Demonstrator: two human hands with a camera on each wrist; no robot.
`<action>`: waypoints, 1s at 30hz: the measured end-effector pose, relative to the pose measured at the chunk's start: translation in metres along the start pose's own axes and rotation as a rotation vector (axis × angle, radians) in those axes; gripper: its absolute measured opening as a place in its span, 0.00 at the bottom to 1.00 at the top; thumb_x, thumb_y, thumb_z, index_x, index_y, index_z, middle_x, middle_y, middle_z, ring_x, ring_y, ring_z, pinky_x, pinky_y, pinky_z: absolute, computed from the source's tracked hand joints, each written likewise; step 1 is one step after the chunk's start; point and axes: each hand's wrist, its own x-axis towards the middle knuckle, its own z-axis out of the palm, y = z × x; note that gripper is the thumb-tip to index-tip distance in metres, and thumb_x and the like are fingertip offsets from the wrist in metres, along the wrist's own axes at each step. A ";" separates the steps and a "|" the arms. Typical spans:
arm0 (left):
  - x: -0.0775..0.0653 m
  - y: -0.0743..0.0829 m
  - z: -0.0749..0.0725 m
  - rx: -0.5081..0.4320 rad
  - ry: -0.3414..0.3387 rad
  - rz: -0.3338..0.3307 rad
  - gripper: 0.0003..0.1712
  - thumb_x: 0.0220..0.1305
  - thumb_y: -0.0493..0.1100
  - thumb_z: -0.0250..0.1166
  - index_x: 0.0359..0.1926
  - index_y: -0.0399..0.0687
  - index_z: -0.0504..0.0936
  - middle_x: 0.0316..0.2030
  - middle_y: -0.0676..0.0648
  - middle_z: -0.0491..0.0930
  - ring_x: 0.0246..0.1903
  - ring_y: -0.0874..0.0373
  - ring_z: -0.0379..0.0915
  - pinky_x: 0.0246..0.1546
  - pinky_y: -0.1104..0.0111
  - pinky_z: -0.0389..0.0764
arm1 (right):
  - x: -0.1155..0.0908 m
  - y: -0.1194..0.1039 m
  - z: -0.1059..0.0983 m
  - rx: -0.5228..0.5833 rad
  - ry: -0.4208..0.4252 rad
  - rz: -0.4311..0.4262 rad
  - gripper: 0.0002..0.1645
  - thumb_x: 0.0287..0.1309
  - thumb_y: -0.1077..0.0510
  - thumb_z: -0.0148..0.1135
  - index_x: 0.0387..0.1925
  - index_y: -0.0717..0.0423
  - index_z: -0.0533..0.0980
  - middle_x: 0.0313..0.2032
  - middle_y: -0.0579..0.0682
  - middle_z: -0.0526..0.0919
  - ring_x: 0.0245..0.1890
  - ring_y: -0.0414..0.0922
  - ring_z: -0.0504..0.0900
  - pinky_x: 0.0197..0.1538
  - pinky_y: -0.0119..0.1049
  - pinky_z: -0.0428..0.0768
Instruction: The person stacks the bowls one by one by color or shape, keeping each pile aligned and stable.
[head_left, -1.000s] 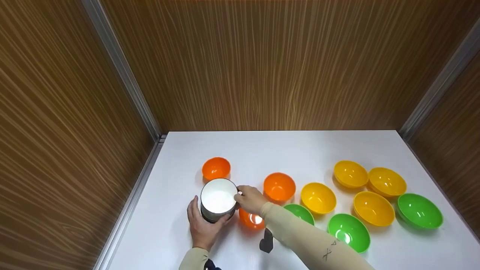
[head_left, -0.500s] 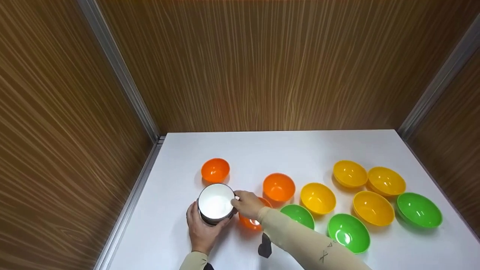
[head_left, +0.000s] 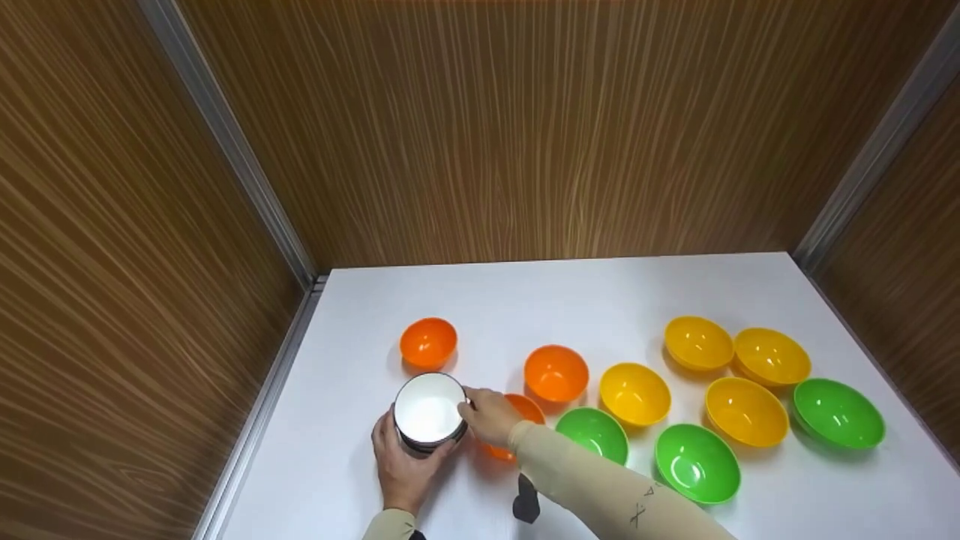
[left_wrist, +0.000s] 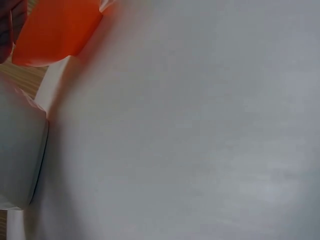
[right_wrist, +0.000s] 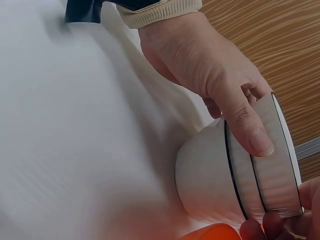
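Stack of white bowls (right_wrist: 242,172), dark-rimmed, round and narrower toward the base

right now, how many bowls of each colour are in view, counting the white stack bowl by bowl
orange bowls: 3 (one partly hidden)
yellow bowls: 4
green bowls: 3
white bowls: 3 (three stacked rims show)
total: 13
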 end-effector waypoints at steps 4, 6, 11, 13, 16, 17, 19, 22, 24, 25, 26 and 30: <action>-0.002 -0.002 0.001 -0.013 0.007 0.002 0.65 0.26 0.65 0.76 0.65 0.40 0.59 0.55 0.38 0.60 0.54 0.48 0.60 0.55 0.53 0.66 | -0.002 0.001 0.003 -0.015 0.003 -0.016 0.26 0.65 0.54 0.45 0.61 0.62 0.66 0.52 0.59 0.75 0.54 0.53 0.71 0.59 0.48 0.67; -0.003 -0.002 0.002 -0.020 0.007 0.002 0.65 0.26 0.65 0.76 0.65 0.41 0.59 0.55 0.38 0.61 0.54 0.48 0.60 0.55 0.54 0.66 | -0.002 0.000 0.003 -0.015 0.004 -0.017 0.26 0.65 0.54 0.46 0.61 0.63 0.65 0.52 0.60 0.75 0.54 0.53 0.71 0.59 0.48 0.66; -0.004 -0.001 0.002 -0.033 -0.006 -0.003 0.65 0.27 0.64 0.77 0.65 0.39 0.57 0.55 0.38 0.60 0.55 0.49 0.60 0.57 0.54 0.64 | -0.003 0.001 0.004 -0.013 0.003 0.001 0.27 0.65 0.53 0.45 0.61 0.63 0.65 0.54 0.59 0.74 0.55 0.53 0.70 0.60 0.48 0.66; -0.005 0.000 0.003 -0.040 -0.018 -0.009 0.66 0.28 0.64 0.76 0.66 0.39 0.56 0.56 0.39 0.60 0.56 0.49 0.59 0.58 0.55 0.64 | -0.004 0.002 0.004 -0.007 0.010 0.002 0.27 0.65 0.53 0.46 0.61 0.63 0.65 0.54 0.59 0.74 0.55 0.53 0.70 0.60 0.48 0.66; -0.006 -0.001 0.007 -0.061 -0.027 -0.010 0.67 0.29 0.64 0.76 0.67 0.38 0.53 0.57 0.40 0.60 0.57 0.50 0.59 0.59 0.57 0.63 | -0.004 0.003 0.005 0.011 0.025 -0.013 0.26 0.65 0.54 0.46 0.61 0.63 0.66 0.54 0.59 0.74 0.55 0.54 0.70 0.59 0.48 0.66; -0.007 -0.001 0.008 -0.064 -0.028 -0.011 0.68 0.29 0.64 0.76 0.67 0.38 0.52 0.57 0.40 0.60 0.57 0.51 0.59 0.59 0.58 0.63 | -0.004 0.003 0.006 0.021 0.024 -0.014 0.26 0.65 0.54 0.46 0.61 0.63 0.66 0.54 0.59 0.73 0.56 0.53 0.70 0.60 0.48 0.65; -0.008 -0.003 0.010 -0.067 -0.020 -0.007 0.68 0.29 0.63 0.76 0.67 0.38 0.52 0.57 0.40 0.61 0.57 0.50 0.59 0.59 0.58 0.63 | -0.004 0.004 0.006 0.037 0.023 -0.018 0.26 0.66 0.53 0.45 0.61 0.62 0.65 0.55 0.58 0.73 0.56 0.53 0.69 0.60 0.48 0.65; -0.010 -0.005 0.013 -0.062 -0.008 -0.002 0.68 0.29 0.62 0.77 0.66 0.37 0.52 0.57 0.40 0.62 0.57 0.50 0.59 0.58 0.57 0.63 | -0.004 0.005 0.008 0.059 0.023 -0.024 0.26 0.66 0.53 0.45 0.61 0.62 0.65 0.55 0.57 0.73 0.57 0.52 0.69 0.60 0.47 0.65; -0.011 -0.006 0.015 -0.066 -0.002 0.001 0.67 0.30 0.61 0.77 0.66 0.36 0.51 0.58 0.39 0.61 0.58 0.48 0.59 0.59 0.56 0.63 | -0.004 0.005 0.009 0.069 0.025 -0.019 0.26 0.66 0.53 0.45 0.61 0.62 0.66 0.55 0.57 0.73 0.57 0.52 0.69 0.61 0.47 0.65; -0.012 -0.007 0.015 -0.071 -0.002 -0.001 0.67 0.30 0.61 0.77 0.66 0.36 0.51 0.58 0.38 0.61 0.58 0.48 0.59 0.59 0.56 0.63 | -0.004 0.006 0.009 0.074 0.029 -0.019 0.26 0.66 0.53 0.45 0.61 0.62 0.66 0.55 0.57 0.73 0.57 0.52 0.69 0.61 0.47 0.65; -0.012 -0.007 0.015 -0.075 -0.003 -0.007 0.67 0.31 0.61 0.77 0.67 0.37 0.51 0.58 0.38 0.61 0.58 0.48 0.59 0.59 0.56 0.62 | -0.004 0.006 0.009 0.079 0.031 -0.014 0.26 0.66 0.52 0.45 0.61 0.62 0.66 0.56 0.58 0.72 0.57 0.52 0.68 0.61 0.47 0.64; -0.013 -0.009 0.016 -0.080 -0.024 -0.054 0.67 0.32 0.63 0.75 0.68 0.42 0.49 0.59 0.38 0.60 0.58 0.48 0.59 0.60 0.56 0.62 | -0.005 0.008 0.010 0.099 0.042 0.001 0.28 0.66 0.50 0.46 0.61 0.62 0.66 0.54 0.58 0.73 0.54 0.51 0.71 0.59 0.47 0.67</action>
